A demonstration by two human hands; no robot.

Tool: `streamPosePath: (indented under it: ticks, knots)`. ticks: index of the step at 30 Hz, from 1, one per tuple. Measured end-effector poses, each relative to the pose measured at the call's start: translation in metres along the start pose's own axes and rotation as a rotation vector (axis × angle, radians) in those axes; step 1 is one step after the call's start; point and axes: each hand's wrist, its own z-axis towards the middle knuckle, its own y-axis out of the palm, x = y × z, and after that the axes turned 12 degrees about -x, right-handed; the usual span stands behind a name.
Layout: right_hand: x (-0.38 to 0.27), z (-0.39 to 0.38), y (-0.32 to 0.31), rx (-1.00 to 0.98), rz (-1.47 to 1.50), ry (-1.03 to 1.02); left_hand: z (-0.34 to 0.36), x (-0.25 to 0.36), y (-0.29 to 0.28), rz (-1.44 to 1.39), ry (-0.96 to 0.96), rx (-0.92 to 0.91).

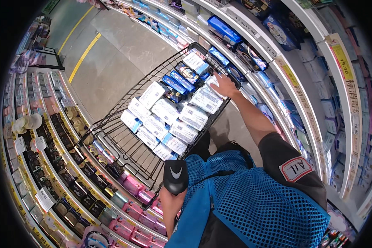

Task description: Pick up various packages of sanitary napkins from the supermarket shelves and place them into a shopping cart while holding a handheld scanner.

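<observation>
My left hand [171,202] is closed around a black handheld barcode scanner [176,175], held upright near my body. In front of me stands a black wire shopping cart [128,142] with white packs [165,110] of sanitary pads, some lying against each other. Two blue packs [177,82] and a dark printed pack [187,72] lie among them. Stretched forward, my right hand [225,86] grips a small white pack [211,84] at the cart's right side, by the shelf. Part of that pack is hidden under my fingers.
Shelves [277,62] of packaged goods with price strips run close along the cart's right. On the left, stepped shelves [53,136] hold small boxes, with pink packs [130,182] near the cart handle. Grey floor [124,37] with yellow lines lies beyond.
</observation>
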Motion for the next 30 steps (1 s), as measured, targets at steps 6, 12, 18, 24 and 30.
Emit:
streamPosePath:
  ticks: [6,12,18,24,30]
  knots:
    - [0.019,-0.054,0.036,0.562,0.08,-0.514,0.007,0.015,0.01,0.083,0.046,-0.01]
    - [-0.05,-0.151,0.127,0.199,-0.294,-0.929,-0.03,0.012,0.046,0.045,0.107,0.018]
    - [-0.057,-0.16,0.146,0.184,-0.217,-0.752,-0.099,-0.019,0.095,-0.033,-0.032,0.084]
    - [-0.053,-0.179,0.162,0.257,-0.272,-0.681,-0.145,-0.038,0.111,-0.016,-0.065,0.092]
    - [-0.033,-0.225,0.192,0.277,-0.202,-0.649,-0.162,-0.051,0.109,0.0,0.014,0.056]
